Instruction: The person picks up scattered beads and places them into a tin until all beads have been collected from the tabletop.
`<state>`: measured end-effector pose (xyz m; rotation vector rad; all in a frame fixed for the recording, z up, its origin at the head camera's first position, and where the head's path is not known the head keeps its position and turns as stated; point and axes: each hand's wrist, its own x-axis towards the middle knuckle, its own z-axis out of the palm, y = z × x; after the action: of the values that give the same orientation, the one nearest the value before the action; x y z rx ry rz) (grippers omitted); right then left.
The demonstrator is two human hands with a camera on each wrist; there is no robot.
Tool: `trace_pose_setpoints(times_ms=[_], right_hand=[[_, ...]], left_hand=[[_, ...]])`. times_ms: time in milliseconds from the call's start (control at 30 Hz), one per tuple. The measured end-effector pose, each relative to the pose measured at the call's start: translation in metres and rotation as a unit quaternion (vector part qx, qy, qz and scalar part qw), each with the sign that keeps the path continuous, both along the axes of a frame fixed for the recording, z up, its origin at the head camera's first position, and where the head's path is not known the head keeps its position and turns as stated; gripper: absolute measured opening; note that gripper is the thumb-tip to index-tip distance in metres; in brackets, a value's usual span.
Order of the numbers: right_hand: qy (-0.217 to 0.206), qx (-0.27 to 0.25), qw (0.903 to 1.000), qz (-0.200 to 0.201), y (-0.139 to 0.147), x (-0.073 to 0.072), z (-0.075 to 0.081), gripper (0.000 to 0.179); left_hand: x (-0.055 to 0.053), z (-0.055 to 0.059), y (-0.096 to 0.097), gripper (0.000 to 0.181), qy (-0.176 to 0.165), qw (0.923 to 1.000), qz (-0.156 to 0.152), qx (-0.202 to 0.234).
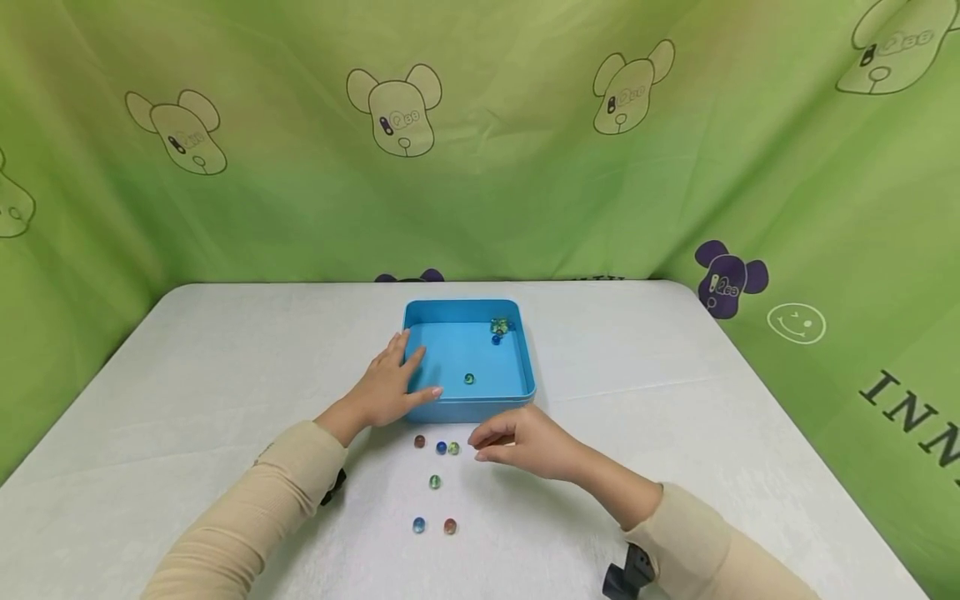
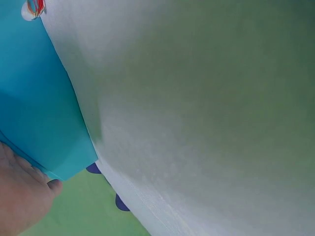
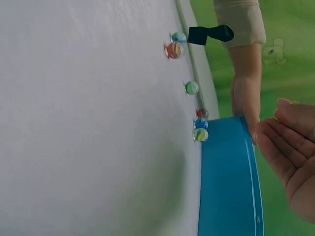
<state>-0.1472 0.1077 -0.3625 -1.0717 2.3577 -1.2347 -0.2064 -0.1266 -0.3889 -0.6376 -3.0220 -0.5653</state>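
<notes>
Our left hand (image 1: 386,387) spread wide at left front corner of box (image 1: 480,412), touching rim. Our right hand (image 1: 532,442) near box's front, fingers loosely bent, narrow gap to thumb. Six marbles (image 1: 435,482) on table (image 1: 225,375) before box; blue one (image 1: 441,447) and yellowish one (image 1: 453,448) side by side, nearest right hand. Inside box we see marble cluster (image 1: 499,326) in far right corner, green marble (image 1: 468,378) near front wall.

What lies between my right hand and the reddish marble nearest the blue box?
A blue marble and a yellow-green marble, close together, between the right hand and that reddish marble; the head view shows it.
</notes>
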Motion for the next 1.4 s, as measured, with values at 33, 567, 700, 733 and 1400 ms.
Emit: trace_pose_setpoints(times_ms=[33, 567, 700, 733, 1400], right_hand=[[0.001, 0.000, 1.0000, 0.005, -0.001, 0.001, 0.000, 0.018], [0.003, 0.030, 0.9975, 0.064, -0.010, 0.020, -0.009, 0.016], [0.017, 0.046, 0.9958, 0.078, -0.012, 0.023, -0.012, 0.016], [0.021, 0.052, 0.9951, 0.082, -0.013, 0.024, -0.013, 0.016], [0.145, 0.109, 0.9700, 0.162, -0.027, 0.032, -0.029, 0.014]], left_hand=[[0.000, 0.000, 0.000, 0.080, 0.001, 1.0000, 0.000, 0.000], [0.000, 0.000, 0.000, 0.079, 0.001, 1.0000, -0.001, 0.001], [0.000, 0.000, -0.001, 0.080, 0.000, 1.0000, 0.000, 0.003], [-0.001, 0.000, -0.001, 0.080, 0.000, 1.0000, 0.000, 0.004], [-0.001, 0.000, 0.000, 0.079, 0.003, 1.0000, -0.004, 0.000]])
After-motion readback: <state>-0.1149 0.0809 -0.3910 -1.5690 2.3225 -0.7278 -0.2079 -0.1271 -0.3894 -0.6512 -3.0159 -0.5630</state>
